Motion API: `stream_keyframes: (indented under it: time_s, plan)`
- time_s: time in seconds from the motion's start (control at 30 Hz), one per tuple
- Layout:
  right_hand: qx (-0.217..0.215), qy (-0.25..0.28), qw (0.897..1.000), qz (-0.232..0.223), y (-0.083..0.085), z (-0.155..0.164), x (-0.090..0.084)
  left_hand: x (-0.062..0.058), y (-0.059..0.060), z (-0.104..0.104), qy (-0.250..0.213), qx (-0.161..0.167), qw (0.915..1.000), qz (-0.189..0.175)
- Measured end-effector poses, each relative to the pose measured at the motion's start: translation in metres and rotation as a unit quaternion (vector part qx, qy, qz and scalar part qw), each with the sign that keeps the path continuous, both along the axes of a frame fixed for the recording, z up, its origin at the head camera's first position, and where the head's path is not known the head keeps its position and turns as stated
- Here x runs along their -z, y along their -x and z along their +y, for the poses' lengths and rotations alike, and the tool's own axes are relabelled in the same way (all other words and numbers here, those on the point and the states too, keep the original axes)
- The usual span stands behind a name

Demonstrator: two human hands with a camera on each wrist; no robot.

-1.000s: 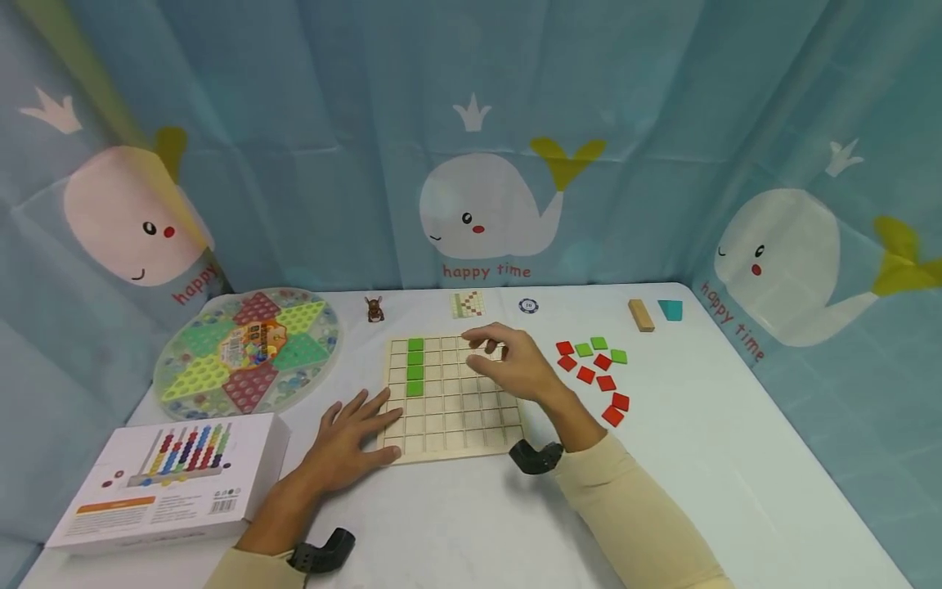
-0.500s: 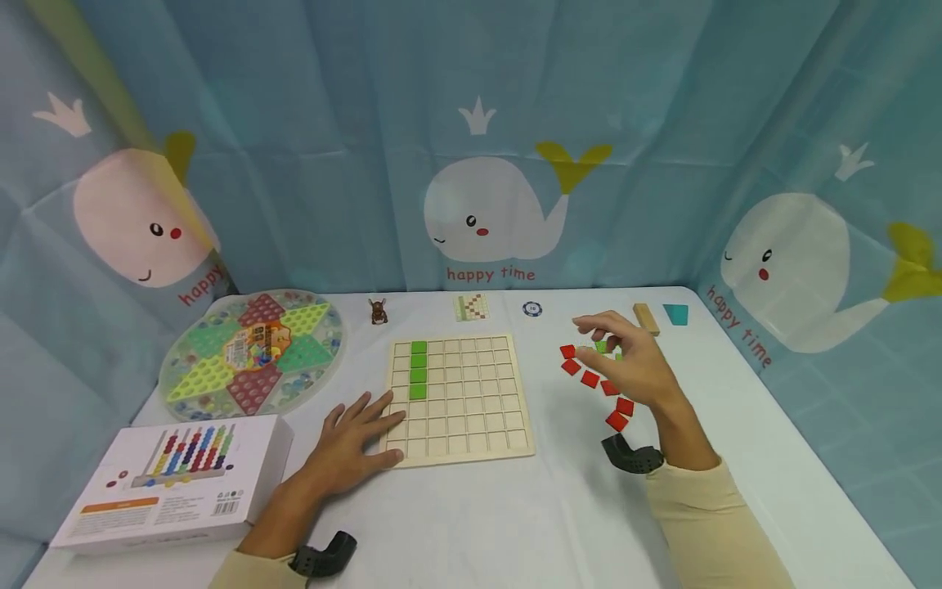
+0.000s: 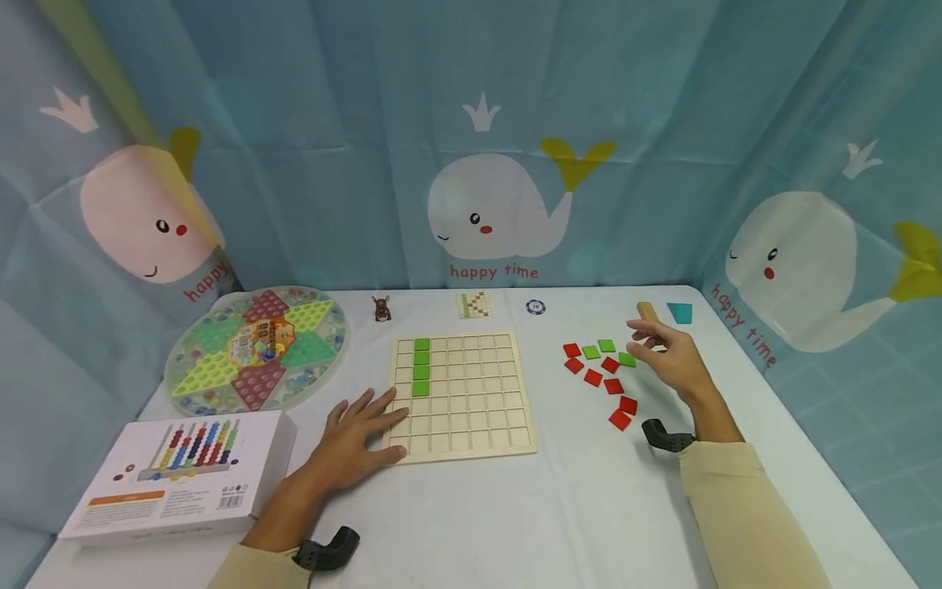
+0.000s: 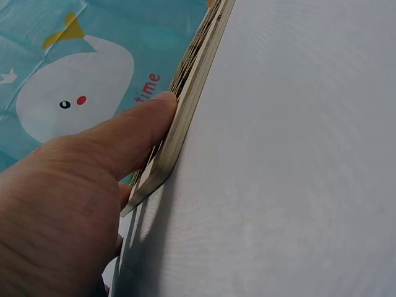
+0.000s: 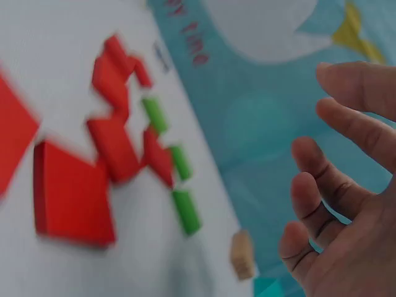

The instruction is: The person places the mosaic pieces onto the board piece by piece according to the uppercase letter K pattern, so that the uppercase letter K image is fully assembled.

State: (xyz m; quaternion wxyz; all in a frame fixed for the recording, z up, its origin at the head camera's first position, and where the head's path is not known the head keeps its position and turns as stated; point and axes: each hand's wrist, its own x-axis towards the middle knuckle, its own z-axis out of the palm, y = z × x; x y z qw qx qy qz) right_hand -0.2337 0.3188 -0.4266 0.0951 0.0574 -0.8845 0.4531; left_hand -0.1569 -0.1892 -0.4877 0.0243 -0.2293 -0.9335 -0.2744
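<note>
A wooden grid board (image 3: 471, 417) lies on the white table, with several green square tiles (image 3: 421, 365) in a column near its upper left. My left hand (image 3: 352, 442) rests with spread fingers on the board's left edge; in the left wrist view its thumb (image 4: 145, 124) lies on the rim near a corner. Over the right side of the table, my right hand (image 3: 671, 360) hovers with loosely bent fingers and nothing between them. Just left of it are several loose red tiles (image 3: 614, 386) and three loose green tiles (image 3: 591, 352). The right wrist view shows that hand (image 5: 352, 198) apart from the tiles.
A round Chinese checkers board (image 3: 257, 348) and a white toy box (image 3: 177, 474) lie at the left. Along the back are a small brown figurine (image 3: 381, 308), a pattern card (image 3: 474, 305), a poker chip (image 3: 536, 307), a wooden block (image 3: 647, 311) and a teal piece (image 3: 680, 312).
My right hand has moved right, from above the grid board, across the loose tiles, to their right side. My left hand stays on the board's edge.
</note>
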Motion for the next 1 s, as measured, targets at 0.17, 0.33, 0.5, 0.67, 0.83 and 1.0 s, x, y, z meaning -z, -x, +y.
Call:
stream_keyframes:
  time_s: [0.17, 0.33, 0.5, 0.67, 0.83, 1.0]
  plan:
    - [0.006, -0.012, 0.999, -0.053, 0.013, 0.015, 0.02, 0.0, 0.0, 0.0, 0.001, -0.004, 1.0, -0.004]
    - [0.007, -0.034, 0.994, -0.099, 0.02, 0.019, 0.031, 0.0, 0.0, 0.0, 0.003, -0.003, 1.0, -0.005]
    - [0.01, -0.085, 0.986, -0.141, 0.024, 0.017, 0.034, -0.002, 0.0, -0.001, 0.005, -0.004, 1.0, -0.005]
    - [0.018, -0.133, 0.977, -0.163, 0.028, 0.017, 0.036, -0.002, 0.001, 0.0, 0.001, -0.002, 1.0, -0.008]
    - [0.026, -0.143, 0.977, -0.158, 0.026, 0.016, 0.035, 0.0, 0.001, 0.001, 0.003, -0.001, 1.0, -0.009]
    - [0.04, -0.117, 0.983, -0.136, 0.017, 0.017, 0.028, 0.001, 0.001, 0.001, 0.0, -0.001, 1.0, -0.009]
